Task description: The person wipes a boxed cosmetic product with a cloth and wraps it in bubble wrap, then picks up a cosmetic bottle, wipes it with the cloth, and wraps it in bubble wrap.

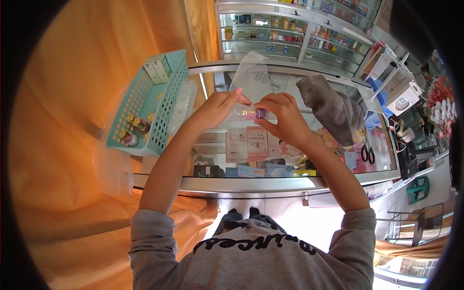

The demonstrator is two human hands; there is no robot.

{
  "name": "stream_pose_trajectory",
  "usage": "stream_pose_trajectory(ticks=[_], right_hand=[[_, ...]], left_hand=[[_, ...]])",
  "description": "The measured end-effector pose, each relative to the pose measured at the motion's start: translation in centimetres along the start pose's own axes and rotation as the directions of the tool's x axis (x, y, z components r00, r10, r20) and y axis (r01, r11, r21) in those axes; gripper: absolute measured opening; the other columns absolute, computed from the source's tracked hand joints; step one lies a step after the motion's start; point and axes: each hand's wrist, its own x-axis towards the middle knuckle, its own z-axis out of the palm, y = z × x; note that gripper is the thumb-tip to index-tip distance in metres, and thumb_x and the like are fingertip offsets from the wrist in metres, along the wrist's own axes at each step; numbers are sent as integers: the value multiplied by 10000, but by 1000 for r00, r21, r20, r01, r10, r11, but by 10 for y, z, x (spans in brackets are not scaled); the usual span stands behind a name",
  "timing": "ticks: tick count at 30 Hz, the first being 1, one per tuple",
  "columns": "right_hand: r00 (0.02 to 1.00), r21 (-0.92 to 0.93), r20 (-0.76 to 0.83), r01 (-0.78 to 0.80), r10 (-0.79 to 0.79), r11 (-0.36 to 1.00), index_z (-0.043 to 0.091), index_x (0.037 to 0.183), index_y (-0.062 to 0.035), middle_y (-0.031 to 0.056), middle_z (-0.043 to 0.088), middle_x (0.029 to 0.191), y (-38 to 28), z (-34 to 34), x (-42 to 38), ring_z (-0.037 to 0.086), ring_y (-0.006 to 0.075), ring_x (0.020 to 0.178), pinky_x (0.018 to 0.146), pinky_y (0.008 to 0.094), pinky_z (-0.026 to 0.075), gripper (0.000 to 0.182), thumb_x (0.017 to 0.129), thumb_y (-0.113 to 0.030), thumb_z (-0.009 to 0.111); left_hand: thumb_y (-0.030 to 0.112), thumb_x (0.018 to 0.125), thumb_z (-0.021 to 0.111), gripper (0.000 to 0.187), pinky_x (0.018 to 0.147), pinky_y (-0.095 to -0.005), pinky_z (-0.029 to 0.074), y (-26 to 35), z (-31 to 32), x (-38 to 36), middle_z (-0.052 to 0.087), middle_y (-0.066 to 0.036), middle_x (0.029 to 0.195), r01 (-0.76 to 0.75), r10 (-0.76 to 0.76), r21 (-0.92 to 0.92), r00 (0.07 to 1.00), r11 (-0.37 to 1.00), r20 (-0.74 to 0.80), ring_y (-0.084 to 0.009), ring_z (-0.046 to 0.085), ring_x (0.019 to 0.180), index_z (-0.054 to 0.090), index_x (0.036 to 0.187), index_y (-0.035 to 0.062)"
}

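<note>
A small purple bottle with a gold cap [260, 113] lies sideways on a sheet of bubble wrap [251, 79] over the glass counter. My right hand [285, 116] has thumb and fingertips closed around the bottle's purple end. At the wrap's left edge is my left hand [220, 108], its fingers stretched out beside the gold cap; whether it touches the wrap I cannot make out. A turquoise basket [166, 104] on the left holds several gold-topped small bottles [137, 124] and pale green-and-white boxes [157, 69].
The glass display counter [251, 183] holds boxed products under its top. A grey cloth [333, 108] lies right of my hands, with black-handled scissors [368, 153] beyond it. More bubble wrap [182, 106] sits by the basket. Orange curtain [63, 145] hangs on the left; stocked shelves [263, 31] stand behind.
</note>
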Motion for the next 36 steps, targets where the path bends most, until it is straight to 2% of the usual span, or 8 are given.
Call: stream_pose_trajectory(ticks=[2,7,10,13,17,24,26,36], right_hand=[[998,0,34,-51,51,999,641,997,-79,60,617,982,0,1,-1,584,253,946,988,453,349,260,758,-141,725],[996,-12,69,-61,62,998,642,1013,-87,52,609,991,1,1,-1,575,247,978,1032,491,305,262,773,-160,716],[993,-21,100,-55,57,998,646,1004,-91,58,604,991,0,-3,-2,566,248,1001,1046,510,282,245,783,-179,705],[986,-25,154,-60,63,998,655,983,-89,66,614,972,-5,-11,-1,566,250,1011,1059,516,268,229,784,-189,702],[968,-22,240,-71,74,997,665,967,-81,68,626,911,-10,-19,1,573,247,1005,1070,524,252,221,777,-187,702],[976,18,196,-100,95,995,650,967,-92,57,636,906,-5,-15,-2,585,235,975,1074,528,242,213,779,-180,700],[959,64,220,-195,176,979,623,962,-100,48,647,932,-9,-19,0,589,228,959,1076,519,241,200,793,-181,694],[989,110,63,-139,132,984,629,922,-86,50,633,861,5,-4,0,592,243,912,1042,491,280,148,814,-171,684]], left_hand=[[410,1020,219,613,1024,-350,360,1,0,-1,655,-143,1060,6,-6,6,1000,1000,-2,-255,572,1088,662,1050,-14],[411,1020,202,604,1035,-364,344,8,-1,-4,632,-138,1115,-57,59,40,997,998,-45,-258,539,1133,644,1095,6],[426,1015,169,624,1054,-380,326,11,-3,-4,609,-153,1165,-95,96,62,995,993,-15,-285,514,1170,630,1135,22],[463,1004,148,660,1066,-391,317,3,-1,-3,587,-164,1211,-31,31,165,1000,986,3,-314,492,1198,626,1156,35],[501,992,145,681,1072,-397,316,-4,-6,1,562,-154,1258,-18,9,187,999,982,48,-329,466,1224,621,1173,48],[527,982,120,716,1083,-392,304,-6,-5,1,544,-135,1287,-5,-3,161,999,987,50,-317,454,1234,613,1185,49],[530,981,115,719,1087,-390,297,-6,-4,1,539,-134,1293,8,-17,155,998,988,54,-313,450,1238,607,1193,50],[547,975,92,739,1104,-395,258,-5,-4,0,536,-121,1296,63,-70,127,996,990,54,-296,421,1265,595,1211,60]])
